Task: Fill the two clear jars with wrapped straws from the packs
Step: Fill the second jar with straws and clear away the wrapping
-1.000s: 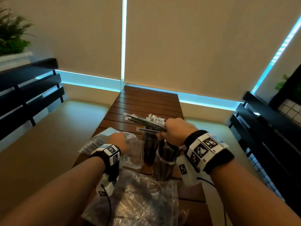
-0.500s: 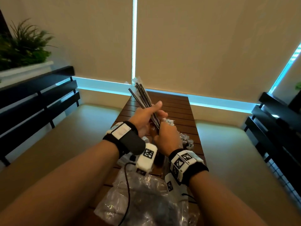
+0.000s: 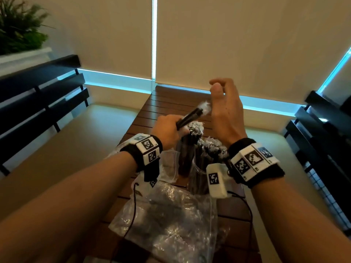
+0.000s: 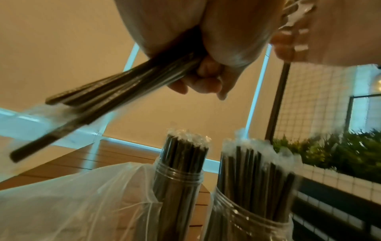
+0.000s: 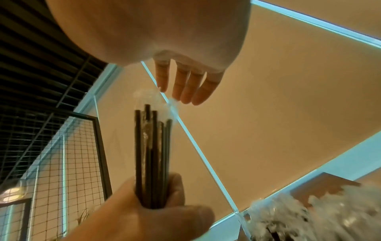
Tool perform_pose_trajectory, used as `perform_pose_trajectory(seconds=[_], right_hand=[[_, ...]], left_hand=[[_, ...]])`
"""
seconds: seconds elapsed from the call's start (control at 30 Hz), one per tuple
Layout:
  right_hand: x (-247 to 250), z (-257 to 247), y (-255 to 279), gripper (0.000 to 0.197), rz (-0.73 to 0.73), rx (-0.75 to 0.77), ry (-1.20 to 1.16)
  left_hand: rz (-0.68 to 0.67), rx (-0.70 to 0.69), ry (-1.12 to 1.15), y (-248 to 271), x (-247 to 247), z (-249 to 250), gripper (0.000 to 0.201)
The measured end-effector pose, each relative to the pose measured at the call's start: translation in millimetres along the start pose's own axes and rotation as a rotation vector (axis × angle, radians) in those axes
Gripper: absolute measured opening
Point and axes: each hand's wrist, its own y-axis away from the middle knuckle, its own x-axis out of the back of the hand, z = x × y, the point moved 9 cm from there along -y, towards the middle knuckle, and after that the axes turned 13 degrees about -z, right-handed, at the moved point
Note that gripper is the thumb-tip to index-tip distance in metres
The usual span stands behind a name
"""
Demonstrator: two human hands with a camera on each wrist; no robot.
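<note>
My left hand (image 3: 169, 129) grips a small bundle of black wrapped straws (image 3: 190, 118) that slants up to the right above the jars. The right hand (image 3: 220, 88) is raised beside the bundle's top, fingers straight and holding nothing; in the right wrist view its fingertips (image 5: 186, 96) are at the clear wrapper ends of the bundle (image 5: 152, 146). Below stand two clear jars, a narrow one (image 4: 177, 181) and a wider one (image 4: 249, 215), both packed with upright straws. A crumpled straw pack (image 3: 171, 221) lies at the near end of the table.
The jars stand on a narrow slatted wooden table (image 3: 171, 100). A second clear bag (image 3: 168, 168) lies left of the jars. Black slatted benches flank the table on the left (image 3: 38, 92) and right (image 3: 322, 141). A plant (image 3: 17, 29) sits far left.
The right hand carried the bundle up from above the jars and both hands held it. Now the right hand has let go and lifted; the left holds it alone, tilted right.
</note>
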Motion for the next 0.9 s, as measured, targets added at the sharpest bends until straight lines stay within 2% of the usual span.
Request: perform_pose_trajectory(seconds=[0.13,0.23,0.33,0.4,0.47,0.57,0.67,0.7,0.8,0.9], right_hand=[[-43.3,8.2,3.0,0.046,-0.248,-0.028,0.119],[-52.6,14.5,9.4,0.043,-0.252,0.004,0.065],[-36.6,35.3,16.9,0.058,-0.173,-0.004,0.055],[-21.6,68.1,28.7,0.065,-0.096,-0.136,0.175],[-15.9,112.1,47.5,0.081,-0.105,-0.342,0.252],[-34.8,164.4,82.0,0.115,-0.288,-0.553,0.151],[-61.6,185.2,104.6,0.133,-0.401,-0.601,0.004],[-67.2,186.0,107.1,0.131,-0.408,-0.584,-0.021],[-71.1,177.5,105.1,0.104,-0.367,-0.502,-0.048],[-65.4,176.7,101.6,0.083,-0.302,-0.521,0.023]], left_hand=[[-0.061,-0.091,-0.004,-5.7,-18.3,15.0,0.016],[-0.089,-0.116,0.006,-9.7,-25.9,21.3,0.012],[0.018,-0.061,0.23,-16.6,-14.3,6.1,0.031],[0.082,-0.036,0.387,-22.6,-5.6,-1.2,0.033],[0.097,-0.089,0.524,-28.4,-1.8,4.4,0.034],[0.075,-0.141,0.644,-35.3,-10.0,16.0,0.038],[0.04,-0.162,0.708,-42.0,-28.2,28.6,0.038],[0.033,-0.168,0.733,-44.3,-33.7,32.4,0.037],[0.032,-0.216,0.768,-47.8,-41.2,46.8,0.033],[0.022,-0.233,0.743,-52.3,-50.3,48.8,0.032]])
